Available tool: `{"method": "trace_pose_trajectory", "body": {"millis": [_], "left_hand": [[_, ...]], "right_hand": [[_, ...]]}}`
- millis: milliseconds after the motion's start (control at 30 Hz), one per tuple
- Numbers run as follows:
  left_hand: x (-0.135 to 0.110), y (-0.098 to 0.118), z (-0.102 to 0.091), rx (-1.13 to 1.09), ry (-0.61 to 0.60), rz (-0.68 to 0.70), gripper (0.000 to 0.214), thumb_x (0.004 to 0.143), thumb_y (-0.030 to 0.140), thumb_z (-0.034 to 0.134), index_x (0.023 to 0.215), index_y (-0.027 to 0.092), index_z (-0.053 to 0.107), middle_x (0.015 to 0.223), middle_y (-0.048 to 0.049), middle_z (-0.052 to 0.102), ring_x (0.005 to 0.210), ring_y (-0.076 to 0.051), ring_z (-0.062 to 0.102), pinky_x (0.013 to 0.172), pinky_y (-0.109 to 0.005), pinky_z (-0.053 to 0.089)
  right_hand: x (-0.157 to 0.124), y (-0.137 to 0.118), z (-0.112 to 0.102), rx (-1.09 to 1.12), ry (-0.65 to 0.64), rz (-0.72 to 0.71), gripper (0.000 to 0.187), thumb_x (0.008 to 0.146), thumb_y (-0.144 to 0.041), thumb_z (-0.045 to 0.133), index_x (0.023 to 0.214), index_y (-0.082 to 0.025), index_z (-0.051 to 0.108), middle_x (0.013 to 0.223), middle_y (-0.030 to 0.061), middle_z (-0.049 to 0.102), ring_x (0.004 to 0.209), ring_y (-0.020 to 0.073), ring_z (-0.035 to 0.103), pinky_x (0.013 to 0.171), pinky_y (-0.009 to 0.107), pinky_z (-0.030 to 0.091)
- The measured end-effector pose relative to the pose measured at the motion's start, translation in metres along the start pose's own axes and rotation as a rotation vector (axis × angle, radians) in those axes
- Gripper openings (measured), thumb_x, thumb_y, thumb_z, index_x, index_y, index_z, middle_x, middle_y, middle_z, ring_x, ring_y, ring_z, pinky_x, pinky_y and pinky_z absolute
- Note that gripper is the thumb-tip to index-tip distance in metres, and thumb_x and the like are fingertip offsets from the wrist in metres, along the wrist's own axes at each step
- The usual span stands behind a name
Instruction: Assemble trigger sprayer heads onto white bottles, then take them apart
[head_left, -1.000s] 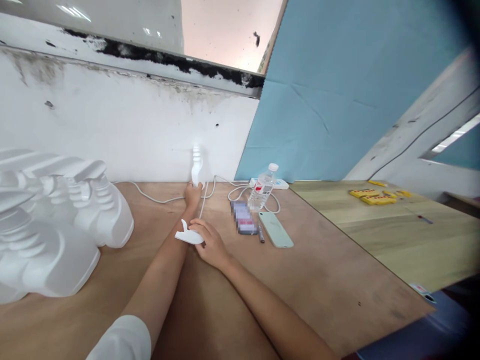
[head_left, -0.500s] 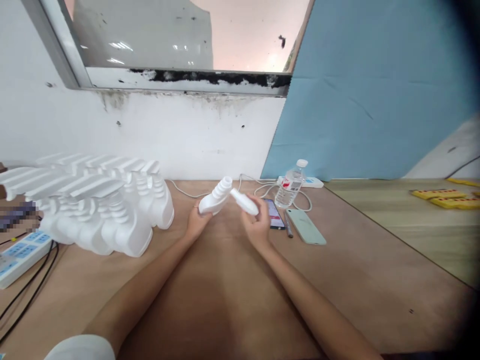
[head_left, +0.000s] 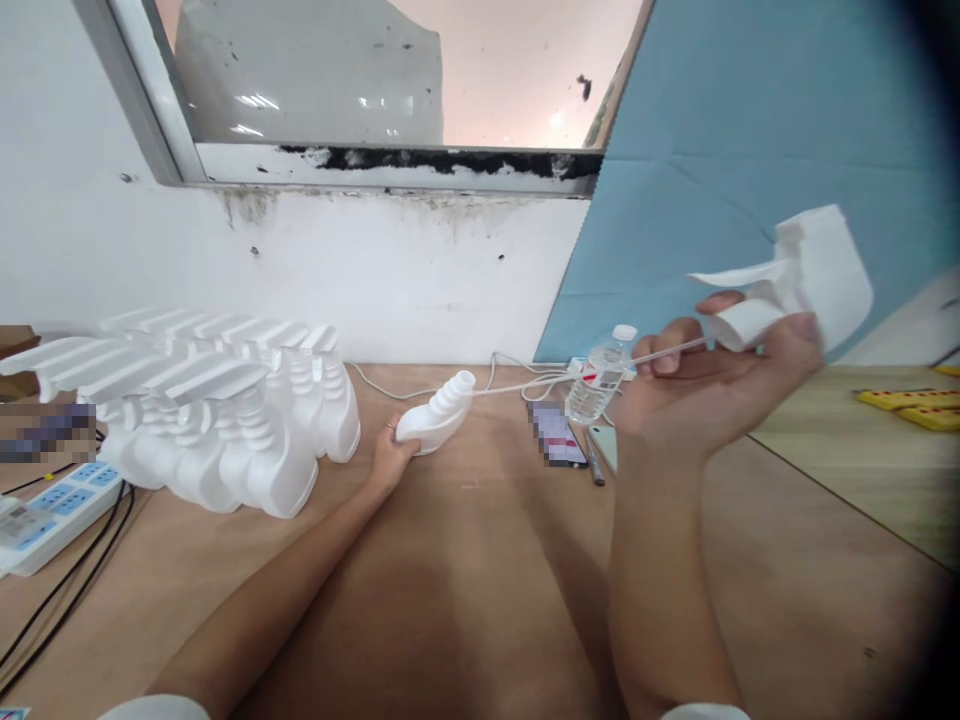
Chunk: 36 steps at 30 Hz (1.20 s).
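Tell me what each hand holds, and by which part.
Left hand: bottle, by its body. Right hand: spray head, by its lower end.

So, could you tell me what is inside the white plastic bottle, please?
The thin dip tube of the white trigger spray head in the right hand reaches the ribbed neck of the white plastic bottle. Opaque walls hide the inside; the left hand covers its base.

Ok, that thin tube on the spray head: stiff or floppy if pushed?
Probably springy, not floppy: the tube spans from the spray head in the right hand to the bottle mouth with slight sag. Being so thin, it would likely bow if pushed endwise.
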<state>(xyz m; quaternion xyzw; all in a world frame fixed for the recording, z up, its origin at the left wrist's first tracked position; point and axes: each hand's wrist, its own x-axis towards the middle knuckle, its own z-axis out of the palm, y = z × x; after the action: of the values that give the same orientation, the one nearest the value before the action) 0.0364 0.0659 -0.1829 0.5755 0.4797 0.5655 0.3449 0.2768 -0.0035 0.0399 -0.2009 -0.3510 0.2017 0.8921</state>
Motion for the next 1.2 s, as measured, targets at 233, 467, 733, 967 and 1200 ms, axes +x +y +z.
{"method": "trace_pose_trajectory", "body": {"millis": [233, 467, 733, 967, 1200], "left_hand": [[-0.006, 0.01, 0.002, 0.015, -0.048, 0.037, 0.022, 0.061, 0.018, 0.062, 0.083, 0.017, 0.063, 0.074, 0.0017, 0.06, 0.074, -0.017, 0.053, 0.071, -0.026, 0.042], [-0.008, 0.013, 0.001, 0.056, -0.068, 0.061, 0.024, 0.062, 0.019, 0.061, 0.086, 0.017, 0.063, 0.08, 0.0002, 0.063, 0.076, -0.018, 0.055, 0.073, -0.027, 0.043], [-0.006, 0.009, 0.002, 0.04, -0.088, 0.063, 0.022, 0.061, 0.02, 0.06, 0.083, 0.018, 0.061, 0.08, -0.0001, 0.062, 0.075, -0.018, 0.054, 0.073, -0.026, 0.041], [-0.007, 0.011, 0.002, 0.006, -0.146, 0.05, 0.031, 0.06, 0.019, 0.059, 0.091, 0.017, 0.063, 0.081, -0.0004, 0.061, 0.078, -0.018, 0.054, 0.073, -0.026, 0.041], [-0.006, 0.006, 0.002, -0.158, -0.32, -0.052, 0.044, 0.056, 0.018, 0.061, 0.1, 0.013, 0.065, 0.092, -0.0025, 0.065, 0.089, -0.021, 0.056, 0.082, -0.029, 0.044]], "right_hand": [[0.013, -0.001, -0.021, 0.031, -0.091, -0.14, 0.031, 0.081, -0.049, 0.051, 0.071, -0.021, 0.06, 0.06, -0.0052, 0.039, 0.037, 0.0039, 0.036, 0.036, 0.022, 0.024], [0.013, -0.002, -0.024, 0.022, -0.073, -0.114, 0.03, 0.082, -0.047, 0.049, 0.07, -0.021, 0.058, 0.069, -0.0032, 0.048, 0.039, 0.0035, 0.036, 0.036, 0.023, 0.024], [0.015, -0.007, -0.026, 0.031, -0.064, -0.113, 0.033, 0.087, -0.042, 0.041, 0.069, -0.021, 0.06, 0.07, -0.0027, 0.049, 0.038, 0.0029, 0.037, 0.035, 0.022, 0.023], [0.001, 0.022, -0.007, -0.022, -0.269, -0.019, 0.028, 0.072, -0.038, 0.067, 0.091, -0.02, 0.055, 0.069, -0.0023, 0.064, 0.04, 0.0088, 0.05, 0.033, 0.022, 0.031], [-0.031, 0.068, -0.002, -0.233, -0.756, 0.195, 0.038, 0.075, -0.041, 0.075, 0.104, -0.024, 0.058, 0.095, 0.0009, 0.068, 0.086, 0.0165, 0.068, 0.073, 0.031, 0.056]]}}
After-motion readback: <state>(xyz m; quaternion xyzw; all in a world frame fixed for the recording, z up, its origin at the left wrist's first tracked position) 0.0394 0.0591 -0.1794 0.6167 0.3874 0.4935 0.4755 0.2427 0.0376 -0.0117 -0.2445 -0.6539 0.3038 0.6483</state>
